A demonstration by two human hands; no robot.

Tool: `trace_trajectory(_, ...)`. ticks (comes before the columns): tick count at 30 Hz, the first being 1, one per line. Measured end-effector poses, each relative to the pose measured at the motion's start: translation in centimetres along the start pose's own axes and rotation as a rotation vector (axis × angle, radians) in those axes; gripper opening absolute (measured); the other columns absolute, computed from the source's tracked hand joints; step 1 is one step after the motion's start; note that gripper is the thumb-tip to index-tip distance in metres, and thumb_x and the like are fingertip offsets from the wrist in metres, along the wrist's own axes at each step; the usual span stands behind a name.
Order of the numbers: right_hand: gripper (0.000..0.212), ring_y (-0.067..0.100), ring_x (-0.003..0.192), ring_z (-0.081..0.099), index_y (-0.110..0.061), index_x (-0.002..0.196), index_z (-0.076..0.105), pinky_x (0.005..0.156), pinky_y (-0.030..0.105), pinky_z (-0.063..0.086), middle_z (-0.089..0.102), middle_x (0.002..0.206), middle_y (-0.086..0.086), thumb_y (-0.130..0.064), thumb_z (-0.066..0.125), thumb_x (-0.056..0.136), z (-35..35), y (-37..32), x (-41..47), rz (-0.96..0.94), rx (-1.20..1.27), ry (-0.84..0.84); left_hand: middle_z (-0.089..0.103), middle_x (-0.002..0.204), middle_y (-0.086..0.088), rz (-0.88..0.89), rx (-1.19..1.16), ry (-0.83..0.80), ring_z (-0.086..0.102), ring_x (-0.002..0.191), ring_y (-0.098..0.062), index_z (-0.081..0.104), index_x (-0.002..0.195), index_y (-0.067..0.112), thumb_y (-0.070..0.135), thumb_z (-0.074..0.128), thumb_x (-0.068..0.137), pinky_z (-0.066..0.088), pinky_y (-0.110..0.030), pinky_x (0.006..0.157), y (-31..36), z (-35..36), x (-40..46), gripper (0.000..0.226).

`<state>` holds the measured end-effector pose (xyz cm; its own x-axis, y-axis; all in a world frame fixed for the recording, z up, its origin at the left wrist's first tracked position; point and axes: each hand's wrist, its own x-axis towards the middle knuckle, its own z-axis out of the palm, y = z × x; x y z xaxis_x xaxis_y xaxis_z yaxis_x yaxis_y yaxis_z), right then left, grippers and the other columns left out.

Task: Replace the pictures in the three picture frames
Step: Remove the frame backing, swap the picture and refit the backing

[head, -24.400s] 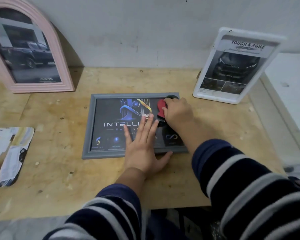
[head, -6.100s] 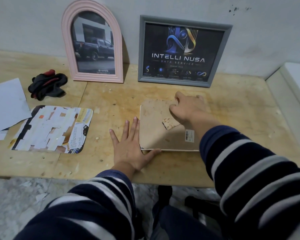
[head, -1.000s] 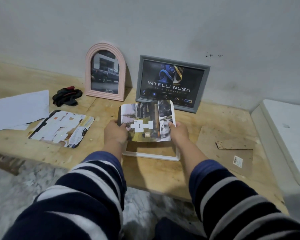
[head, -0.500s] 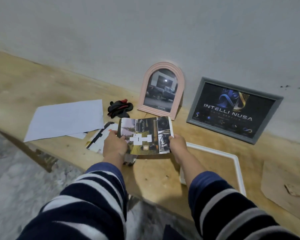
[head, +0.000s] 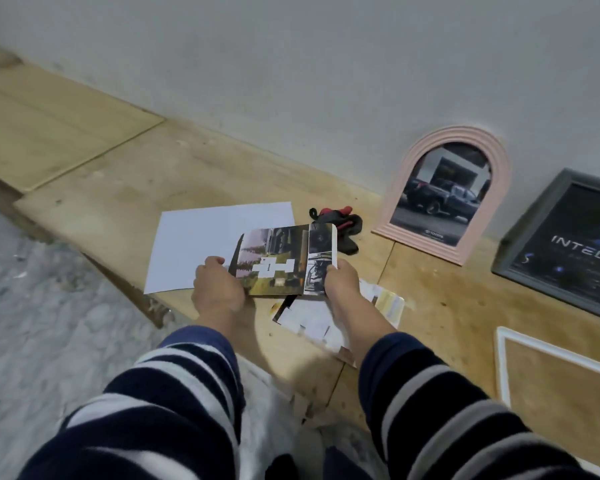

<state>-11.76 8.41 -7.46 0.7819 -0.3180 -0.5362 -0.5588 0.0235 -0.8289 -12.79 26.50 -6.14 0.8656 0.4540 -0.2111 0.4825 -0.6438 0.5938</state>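
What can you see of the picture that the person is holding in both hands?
The picture is a thin printed sheet, glossy as it looks, with rounded corners. It shows several photo panels, partly dark and partly green and pale, with a white patch near the middle. It is held in the air, tilted, above the wooden table and over a white sheet of paper. The left hand grips its left edge and the right hand pinches its right edge.

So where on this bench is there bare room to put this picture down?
Bare wood lies left of the white paper, toward the wall. Crowded under your hands: a cut-up sheet, the black gloves and pink frame.
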Motion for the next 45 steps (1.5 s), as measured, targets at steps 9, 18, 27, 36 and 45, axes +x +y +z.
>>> trace_trajectory(9,0.036,0.027,0.097,0.064,-0.020,0.130,0.048,0.087,0.044,0.054,0.064,0.117,0.006,-0.026,0.050,0.095,5.4,-1.0,2.1,0.047,-0.072,-0.083,0.053,0.100,-0.001,0.152,0.131,-0.080,0.048,0.085,-0.022,0.049,0.114,0.014,-0.002,0.050,0.085,0.036,-0.033,0.072,-0.2,0.3,1.7,0.033)
trace_trajectory(18,0.029,0.027,0.085,0.064,-0.017,0.101,0.064,0.071,0.041,0.058,0.066,0.101,0.007,-0.001,0.049,0.082,5.2,-2.4,2.3,-0.156,-0.338,-0.173,0.065,0.089,-0.004,0.250,0.221,-0.070,0.057,0.080,-0.025,0.058,0.086,0.017,0.022,0.032,0.103,0.041,-0.031,0.069,0.6,1.5,2.8,0.032)
trace_trajectory(27,0.048,0.028,0.133,0.034,-0.025,0.136,0.052,0.104,0.037,0.035,0.044,0.139,0.005,-0.007,0.048,0.091,-2.3,-0.6,2.3,-0.194,-0.671,0.063,0.055,0.116,-0.003,0.503,0.387,-0.093,0.049,0.109,-0.024,0.058,0.117,0.020,0.033,0.030,0.102,0.045,-0.043,0.089,2.5,4.3,1.4,0.035)
trace_trajectory(36,0.056,0.026,0.123,0.030,-0.028,0.138,0.043,0.096,0.041,0.028,0.037,0.136,0.002,-0.051,0.055,0.088,-8.8,1.4,0.6,-0.262,-1.228,0.111,0.019,0.155,-0.005,0.470,0.652,-0.363,0.015,0.144,-0.029,0.031,0.142,0.024,0.058,0.045,0.091,0.026,-0.056,0.109,4.1,6.6,-0.6,0.063)
trace_trajectory(45,0.023,0.032,0.104,0.049,-0.039,0.099,0.048,0.074,0.035,0.023,0.062,0.093,-0.003,-0.018,0.049,0.092,-8.9,2.4,0.9,-0.206,-0.790,0.127,-0.025,0.158,0.000,0.400,0.833,-0.438,-0.020,0.146,-0.023,-0.018,0.151,0.025,0.055,0.010,0.100,-0.012,-0.063,0.111,3.6,7.5,-1.8,0.066)
